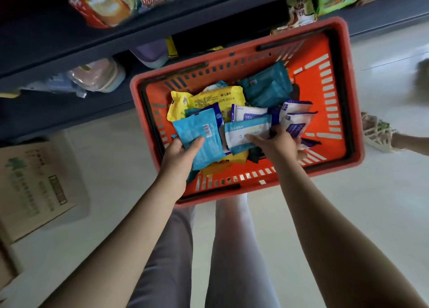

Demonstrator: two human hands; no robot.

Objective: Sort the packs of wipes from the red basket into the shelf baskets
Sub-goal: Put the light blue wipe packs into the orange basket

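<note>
Two packs are in hand over the heap in the red basket on the floor. The left hand grips a barcoded blue pack, and the right hand has its fingers curled on a white-and-blue pack. Lift each clear before turning to the shelf. The purple-white packs read "75%". The yellow pack carries Chinese print too small to read.

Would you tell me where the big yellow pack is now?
Head view: the yellow pack lies far-left in the red basket, beyond the light-blue pack the left hand holds, beside the teal packs.
</note>
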